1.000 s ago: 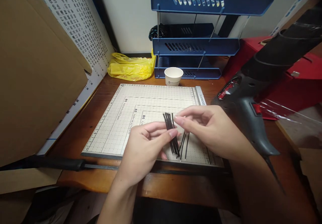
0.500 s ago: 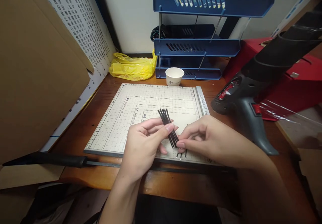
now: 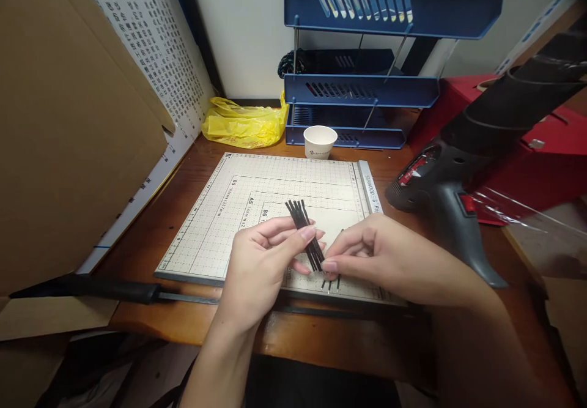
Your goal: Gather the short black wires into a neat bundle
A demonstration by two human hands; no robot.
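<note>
A small bundle of short, thin black wires is pinched between the thumb and fingers of my left hand. The bundle tilts, its upper ends fanned out a little. At its lower end, the thumb and forefinger of my right hand are closed on the wire ends; the exact grip is partly hidden. Below my right fingertips, a few more black wires with pale tips lie on the gridded paper trimmer. Both hands are above this cream board.
A white paper cup stands behind the board, before a blue tiered tray rack. A yellow plastic bag lies left of it. The trimmer's black handle sticks out left. A heat gun and red box stand right.
The view has tilted slightly, so the background sits a little lower. Both hands keep nearly the same pose, and the upper wire ends have shifted slightly left.
</note>
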